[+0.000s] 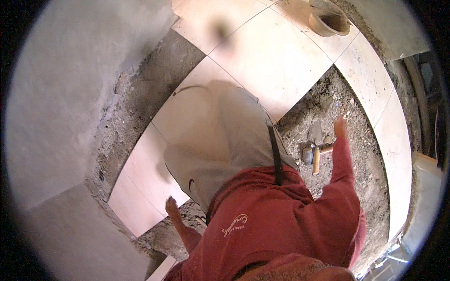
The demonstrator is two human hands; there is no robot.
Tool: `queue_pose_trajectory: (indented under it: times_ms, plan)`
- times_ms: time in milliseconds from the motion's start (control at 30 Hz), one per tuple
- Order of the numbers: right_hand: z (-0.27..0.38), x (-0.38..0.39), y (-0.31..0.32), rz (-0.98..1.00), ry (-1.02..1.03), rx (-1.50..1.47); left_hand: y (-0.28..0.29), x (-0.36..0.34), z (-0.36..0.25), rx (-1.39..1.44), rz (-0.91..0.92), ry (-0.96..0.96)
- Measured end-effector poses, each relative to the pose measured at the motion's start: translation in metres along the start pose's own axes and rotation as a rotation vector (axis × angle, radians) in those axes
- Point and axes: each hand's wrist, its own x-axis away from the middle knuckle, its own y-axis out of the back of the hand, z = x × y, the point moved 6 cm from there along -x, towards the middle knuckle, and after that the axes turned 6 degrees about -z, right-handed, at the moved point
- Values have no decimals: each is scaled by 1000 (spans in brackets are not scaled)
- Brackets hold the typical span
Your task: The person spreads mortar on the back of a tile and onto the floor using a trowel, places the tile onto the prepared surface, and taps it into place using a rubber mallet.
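My right hand (341, 127) is held out over a bare patch of rubble and mortar (358, 154) on the right, near a mallet (308, 156) and a trowel (316, 161). Both tools have wooden handles and lie together on the rough bed. On the left, my left hand (172, 206) is above the edge of a pale floor tile (145, 187). Each hand is small and blurred, so its finger pose is unclear; no held object can be made out in either. My legs in grey trousers (201, 150) are over the large pale tiles (276, 51).
A bucket (328, 21) with dark material inside stands on the tiles at the far right. Between the left tiles and the grey wall (61, 93) runs an untiled strip of rough mortar (154, 77). A narrow row of tiles (391, 140) borders the right-hand patch.
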Motion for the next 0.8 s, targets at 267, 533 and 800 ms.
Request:
queue_pose_trajectory:
  times_ms: [267,533,800]
  plan:
    - [88,247,-27,202,396,20,19,-94,-122,-50,-27,-304]
    - [131,245,-11,534,67,-199,7,-94,-149,134,-23,-232]
    - [136,213,48,-65,453,128,23,-114,-117,55,-52,-241]
